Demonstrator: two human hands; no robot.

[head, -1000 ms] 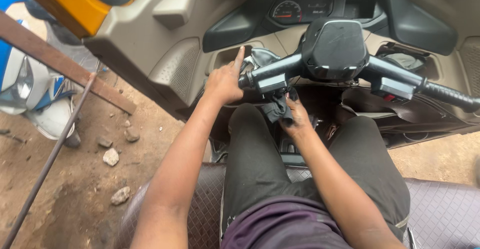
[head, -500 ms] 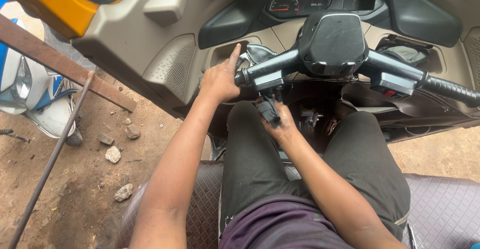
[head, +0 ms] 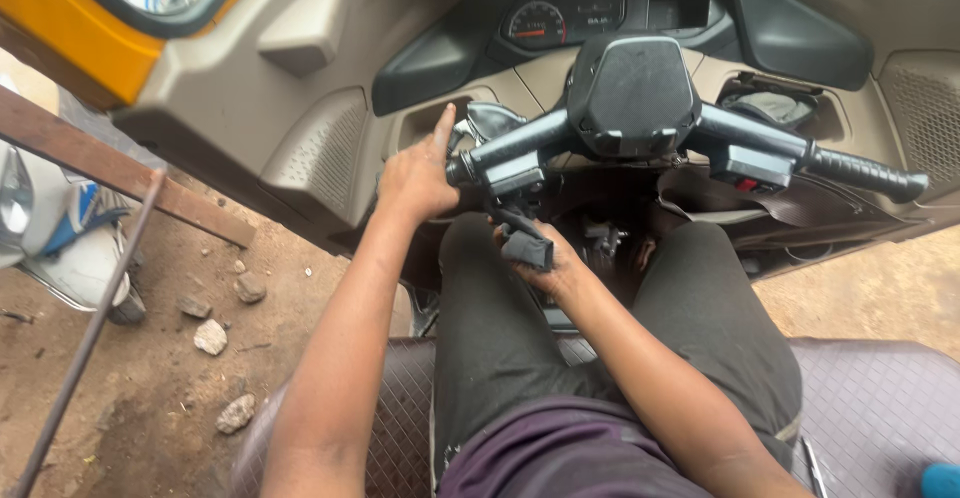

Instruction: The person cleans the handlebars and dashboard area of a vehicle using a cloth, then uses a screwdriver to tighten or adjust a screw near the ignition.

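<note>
Head camera view: my left hand [head: 418, 176] rests against the left end of the handlebar [head: 520, 148], index finger stretched up toward the beige dashboard [head: 330, 148], the palm pressed by the grip's inner end rather than wrapped round it. I cannot tell whether the thumb closes under the bar. My right hand [head: 555, 263] has dropped lower than it was a second ago, when it sat up tight under the switch housing [head: 515, 173]. Now it is down between my knees, palm up, fingers curled around a small dark grey part [head: 527, 243] which hangs just below that housing, its top end still touching or very near it. My judgement is that the piece has come away from the underside of the left control and I am supporting it loose in my fingers. The bar itself has stayed put, with the black centre cover [head: 635, 98] in the middle and the right grip [head: 865, 173] untouched at the far right edge. The speedometer [head: 535, 26] sits above. Stones [head: 210, 336] lie on the dirt left of the seat [head: 400, 408].
</note>
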